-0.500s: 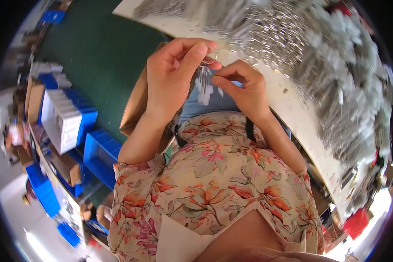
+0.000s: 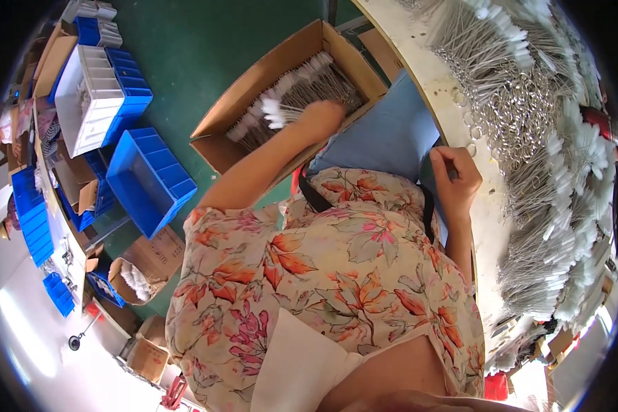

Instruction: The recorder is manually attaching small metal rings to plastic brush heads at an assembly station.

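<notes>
My left hand (image 2: 325, 118) is lowered into an open cardboard box (image 2: 216, 122) and closed on a bunch of small wire brushes (image 2: 273, 113). Their white bristle heads stick out to the left of the hand, and its fingertips are partly hidden and blurred. More brushes of the same kind (image 2: 254, 128) lie in rows inside the box. At the table's near edge, my right hand (image 2: 456, 177) is raised with fingers curled and thumb drawn in. What it holds, if anything, cannot be made out. Beside it, loose metal rings (image 2: 471, 149) lie on the pale table (image 2: 487, 240).
A heap of brushes (image 2: 539, 240) and a pile of metal rings (image 2: 522, 113) cover the table on the right. Blue bins (image 2: 151, 182), a white bin (image 2: 93, 96) and cardboard boxes (image 2: 154, 257) stand at left. The green floor (image 2: 178, 55) lies beyond.
My left hand has gone from the ring of brushes down into the box. My right hand has moved right to the table edge. The view has shifted, bringing the box fully into sight.
</notes>
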Motion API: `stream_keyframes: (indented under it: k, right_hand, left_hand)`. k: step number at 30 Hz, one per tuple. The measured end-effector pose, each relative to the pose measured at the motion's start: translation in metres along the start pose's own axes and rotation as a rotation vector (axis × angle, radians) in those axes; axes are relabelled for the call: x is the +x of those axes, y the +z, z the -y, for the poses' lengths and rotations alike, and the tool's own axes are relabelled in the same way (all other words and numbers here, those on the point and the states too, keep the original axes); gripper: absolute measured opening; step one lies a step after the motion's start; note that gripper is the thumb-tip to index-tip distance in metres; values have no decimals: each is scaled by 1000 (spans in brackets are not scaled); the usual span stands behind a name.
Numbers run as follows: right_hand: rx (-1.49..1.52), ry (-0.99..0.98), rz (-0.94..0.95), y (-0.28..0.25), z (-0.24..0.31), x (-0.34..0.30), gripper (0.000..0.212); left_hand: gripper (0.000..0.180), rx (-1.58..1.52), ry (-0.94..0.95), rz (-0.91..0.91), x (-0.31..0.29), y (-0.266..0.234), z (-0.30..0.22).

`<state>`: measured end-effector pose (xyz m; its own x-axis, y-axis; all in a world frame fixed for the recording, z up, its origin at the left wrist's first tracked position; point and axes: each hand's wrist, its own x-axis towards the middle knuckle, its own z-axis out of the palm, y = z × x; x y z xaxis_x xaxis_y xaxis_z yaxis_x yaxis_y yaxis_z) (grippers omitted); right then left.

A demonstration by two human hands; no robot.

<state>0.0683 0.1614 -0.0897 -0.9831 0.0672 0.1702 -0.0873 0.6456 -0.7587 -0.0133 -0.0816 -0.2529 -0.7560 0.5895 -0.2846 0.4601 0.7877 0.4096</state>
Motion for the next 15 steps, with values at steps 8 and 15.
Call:
stream_keyframes:
  k: [8, 15]
  right_hand:
    - [171, 114, -26, -4, -18, -7, 4]
    - [231, 150, -3, -1, -15, 1, 3]
  left_hand:
    - [23, 107, -370, 637, -60, 93, 73]
    - [22, 130, -558, 516, -136, 168, 111]
